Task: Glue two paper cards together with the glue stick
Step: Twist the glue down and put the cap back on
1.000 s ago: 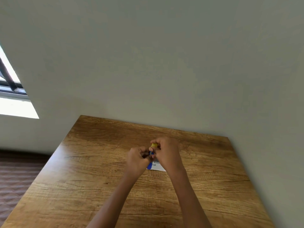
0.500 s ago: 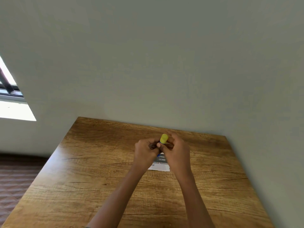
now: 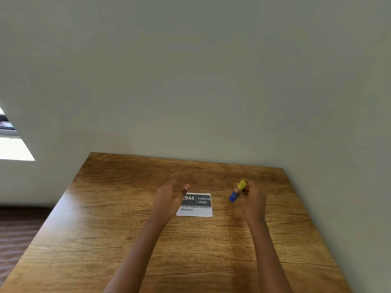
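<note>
While the head view looks down over a wooden table (image 3: 105, 240), a printed white card (image 3: 195, 210) lies flat near the middle of its top, with a dark header band on the far side and lines of black text below it. Whether a second card sits beneath it cannot be told.

At 9 o'clock of the card is the left hand (image 3: 169, 197), its fingers stretched out and loosely spread toward 12 o'clock, holding nothing. It covers the card's left edge, and motion blur leaves it unclear whether it touches the paper.

At 3 o'clock of the card, and apart from it, the right hand (image 3: 251, 199) has its fingers curled round the glue stick (image 3: 238, 190), gripping it about the middle. The stick is tilted: its yellow end pokes out above the fingers toward 1 o'clock, and its blue end points down toward 7 o'clock, on the side facing the card. Whether the blue end meets the tabletop cannot be told.

A plain grey-green wall (image 3: 190, 81) rises behind the table's far edge at 12 o'clock and along its right side. A bright window (image 3: 12, 146) shows at 9 o'clock at the picture's left edge, with dark floor (image 3: 17, 233) below it at 8 o'clock
</note>
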A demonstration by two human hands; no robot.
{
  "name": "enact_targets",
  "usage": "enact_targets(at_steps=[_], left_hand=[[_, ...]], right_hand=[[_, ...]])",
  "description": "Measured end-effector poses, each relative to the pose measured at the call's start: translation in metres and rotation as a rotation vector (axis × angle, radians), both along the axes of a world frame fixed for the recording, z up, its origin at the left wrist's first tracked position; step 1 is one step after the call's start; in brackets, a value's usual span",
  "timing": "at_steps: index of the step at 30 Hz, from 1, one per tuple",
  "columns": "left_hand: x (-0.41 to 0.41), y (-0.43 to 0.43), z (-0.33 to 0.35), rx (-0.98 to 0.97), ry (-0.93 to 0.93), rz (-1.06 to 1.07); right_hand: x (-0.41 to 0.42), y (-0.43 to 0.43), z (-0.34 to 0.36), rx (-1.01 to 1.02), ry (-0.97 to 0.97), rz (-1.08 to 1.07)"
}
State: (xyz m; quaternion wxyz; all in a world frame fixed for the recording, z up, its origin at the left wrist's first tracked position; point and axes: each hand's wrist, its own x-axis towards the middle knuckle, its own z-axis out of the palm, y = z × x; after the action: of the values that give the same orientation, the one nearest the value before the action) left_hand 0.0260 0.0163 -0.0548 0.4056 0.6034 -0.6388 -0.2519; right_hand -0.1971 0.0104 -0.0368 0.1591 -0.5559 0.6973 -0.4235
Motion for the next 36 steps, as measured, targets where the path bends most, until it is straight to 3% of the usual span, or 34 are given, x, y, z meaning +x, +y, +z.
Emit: enact_targets(at_steps=[8, 19, 27, 36], left_hand=[[0.014, 0.001, -0.009, 0.019, 0.134, 0.045], [0.009, 0.003, -0.012, 0.023, 0.094, 0.022], [0.013, -0.001, -0.035, 0.11, -0.264, -0.155], [0.002, -0.017, -0.036, 0.156, -0.361, -0.176]], right_hand=[[0.001, 0.0, -0.008, 0.03, 0.08, 0.04], [-0.005, 0.0, -0.013, 0.026, 0.074, 0.089], [-0.007, 0.0, -0.027, 0.139, 0.061, 0.157], [0.005, -0.002, -0.023, 0.163, 0.056, 0.258]])
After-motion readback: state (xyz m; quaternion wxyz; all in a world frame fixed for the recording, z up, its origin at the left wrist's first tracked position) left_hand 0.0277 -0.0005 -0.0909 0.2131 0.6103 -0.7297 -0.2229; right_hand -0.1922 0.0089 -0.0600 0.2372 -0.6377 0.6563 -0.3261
